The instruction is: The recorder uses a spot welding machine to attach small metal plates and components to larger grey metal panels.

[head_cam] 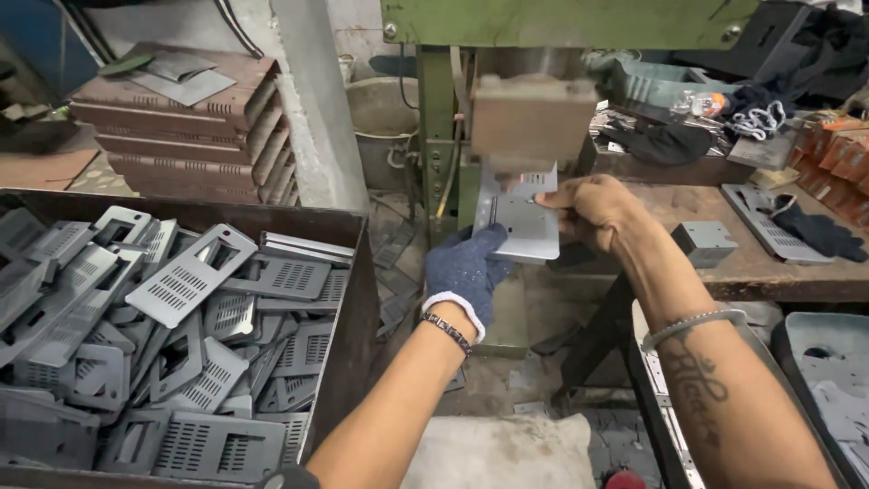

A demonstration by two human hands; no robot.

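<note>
A flat grey sheet-metal plate [523,215] with slots and small holes lies under the ram block [532,116] of a green press [561,20]. My left hand [466,270], in a blue speckled glove, grips the plate's near left edge from below. My right hand [593,210], bare, pinches the plate's right edge. Both hands hold the same plate level at the press bed.
A large dark bin [355,299] at left holds several grey vented metal plates [190,281]. Brown metal covers [190,118] are stacked behind it. A worn wooden bench [769,272] at right carries a small metal bracket [704,240], black gloves and a vented plate. A pale cushion [498,453] lies below.
</note>
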